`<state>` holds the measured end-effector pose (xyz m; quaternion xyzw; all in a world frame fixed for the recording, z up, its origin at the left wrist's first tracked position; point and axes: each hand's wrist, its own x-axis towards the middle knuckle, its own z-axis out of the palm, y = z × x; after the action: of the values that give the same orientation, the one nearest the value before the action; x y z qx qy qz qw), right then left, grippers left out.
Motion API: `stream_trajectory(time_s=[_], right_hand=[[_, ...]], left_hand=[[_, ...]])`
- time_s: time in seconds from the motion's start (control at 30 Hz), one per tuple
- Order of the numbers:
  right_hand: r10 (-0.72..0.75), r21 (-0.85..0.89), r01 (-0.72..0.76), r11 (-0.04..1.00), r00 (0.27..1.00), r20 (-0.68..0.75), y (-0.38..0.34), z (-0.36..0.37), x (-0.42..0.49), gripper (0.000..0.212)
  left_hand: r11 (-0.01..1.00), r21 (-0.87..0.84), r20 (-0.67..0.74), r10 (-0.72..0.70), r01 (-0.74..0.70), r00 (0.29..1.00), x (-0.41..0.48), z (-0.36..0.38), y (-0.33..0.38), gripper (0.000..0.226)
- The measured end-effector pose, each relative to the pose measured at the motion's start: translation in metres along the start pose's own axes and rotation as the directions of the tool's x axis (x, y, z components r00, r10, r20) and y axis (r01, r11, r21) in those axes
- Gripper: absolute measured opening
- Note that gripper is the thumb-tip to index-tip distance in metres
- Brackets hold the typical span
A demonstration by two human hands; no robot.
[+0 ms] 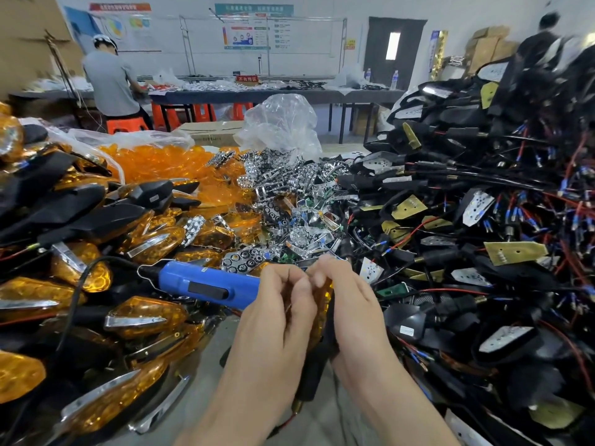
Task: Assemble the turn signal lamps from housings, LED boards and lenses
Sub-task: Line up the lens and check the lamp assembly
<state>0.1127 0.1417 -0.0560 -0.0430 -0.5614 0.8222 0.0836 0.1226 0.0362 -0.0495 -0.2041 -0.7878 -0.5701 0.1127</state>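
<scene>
Both hands meet low in the centre of the view over a bare strip of grey table (212, 346). The left hand (277, 304) and the right hand (351, 300) are closed together around one turn signal lamp (323, 312), whose amber lens shows in the gap between them while its black stem (310, 378) hangs down below the wrists, ending in a thin red wire; the fingertips of both hands pinch at the lamp's upper end, where something small is too hidden to make out. Just left of the left hand, touching its knuckles, lies a blue electric screwdriver (206, 284) with a black cord looping away from its far end. Further left of that hand sprawls a heap of finished lamps (96, 284), amber lenses with chrome trims on black housings. Right of the right hand rises a tall tangle of black housings (483, 220) with white and yellowish LED boards and red and blue wires. Just beyond the fingertips sits a pile of chrome reflectors (289, 201), a crumpled clear plastic bag (283, 123) behind it, and a mound of loose amber lenses (161, 162) beyond the left hand. Far back, a person in a grey shirt (109, 82) sits on an orange stool at a long table against the wall
</scene>
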Motion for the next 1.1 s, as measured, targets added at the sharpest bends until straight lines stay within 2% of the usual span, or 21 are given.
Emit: stream_trajectory(time_s=[0.07,0.13,0.23,0.3,0.37,0.43,0.5,0.57,0.63,0.67,0.7,0.8,0.83,0.9,0.97,1.0,1.07,1.1], right_hand=[[-0.09,0.009,0.09,0.996,0.996,-0.002,-0.001,0.0,-0.001,0.023],[-0.212,0.053,0.214,0.975,0.977,-0.036,-0.006,-0.003,-0.002,0.025],[-0.21,0.228,0.24,0.944,0.966,-0.15,-0.017,-0.009,0.0,0.037],[-0.108,0.415,0.175,0.893,0.978,-0.18,-0.022,-0.011,0.004,0.045],[-0.014,0.555,0.103,0.826,0.987,-0.161,-0.026,-0.013,0.007,0.044],[0.032,0.613,0.075,0.786,0.987,-0.16,-0.027,-0.017,0.009,0.039],[0.062,0.645,0.062,0.762,0.984,-0.168,-0.027,-0.021,0.009,0.038],[0.086,0.682,0.054,0.73,0.982,-0.17,-0.026,-0.025,0.009,0.04],[0.092,0.707,0.061,0.705,0.98,-0.176,-0.025,-0.028,0.011,0.041],[0.09,0.713,0.066,0.698,0.98,-0.179,-0.025,-0.029,0.013,0.041],[0.087,0.714,0.07,0.697,0.98,-0.182,-0.025,-0.03,0.014,0.042],[0.083,0.705,0.072,0.705,0.98,-0.183,-0.024,-0.031,0.016,0.043],[0.084,0.705,0.07,0.706,0.98,-0.181,-0.023,-0.031,0.016,0.043],[0.091,0.712,0.064,0.7,0.98,-0.177,-0.023,-0.032,0.017,0.043],[0.095,0.719,0.058,0.692,0.981,-0.171,-0.023,-0.033,0.017,0.043],[0.094,0.721,0.056,0.691,0.981,-0.167,-0.023,-0.033,0.017,0.043],[0.092,0.72,0.05,0.692,0.983,-0.157,-0.023,-0.034,0.017,0.042],[0.091,0.719,0.046,0.693,0.984,-0.15,-0.023,-0.034,0.017,0.042]], left_hand=[[0.999,-0.016,-0.05,-0.028,0.028,0.998,0.002,-0.002,0.001,0.013],[0.993,-0.056,-0.16,-0.114,0.106,0.981,0.01,-0.012,-0.004,0.024],[0.977,-0.16,-0.215,-0.177,0.144,0.961,0.023,-0.036,-0.005,0.03],[0.994,-0.05,-0.167,-0.106,0.099,0.98,0.034,-0.045,-0.001,0.027],[0.99,0.134,-0.118,-0.019,0.035,0.993,0.057,-0.05,0.0,0.023],[0.954,0.3,-0.061,0.033,-0.014,0.998,0.091,-0.052,-0.006,0.02],[0.901,0.434,-0.007,-0.008,0.01,1.0,0.123,-0.053,-0.013,0.023],[0.787,0.616,0.059,-0.099,0.042,0.993,0.148,-0.053,-0.023,0.033],[0.606,0.795,0.089,-0.181,0.04,0.979,0.163,-0.054,-0.029,0.042],[0.552,0.833,0.099,-0.201,0.029,0.975,0.168,-0.053,-0.029,0.043],[0.543,0.84,0.124,-0.201,0.006,0.972,0.172,-0.051,-0.027,0.042],[0.638,0.762,0.263,-0.151,-0.109,0.953,0.171,-0.033,-0.018,0.032],[0.662,0.73,0.34,-0.139,-0.169,0.93,0.168,-0.026,-0.016,0.031],[0.669,0.675,0.531,-0.149,-0.311,0.834,0.162,-0.012,-0.015,0.032],[0.626,0.679,0.639,-0.246,-0.384,0.729,0.155,-0.001,-0.015,0.035],[0.576,0.704,0.652,-0.294,-0.415,0.699,0.154,0.003,-0.016,0.038],[0.47,0.747,0.645,-0.337,-0.471,0.686,0.151,0.007,-0.018,0.041],[0.452,0.753,0.638,-0.326,-0.478,0.697,0.149,0.007,-0.019,0.04]])
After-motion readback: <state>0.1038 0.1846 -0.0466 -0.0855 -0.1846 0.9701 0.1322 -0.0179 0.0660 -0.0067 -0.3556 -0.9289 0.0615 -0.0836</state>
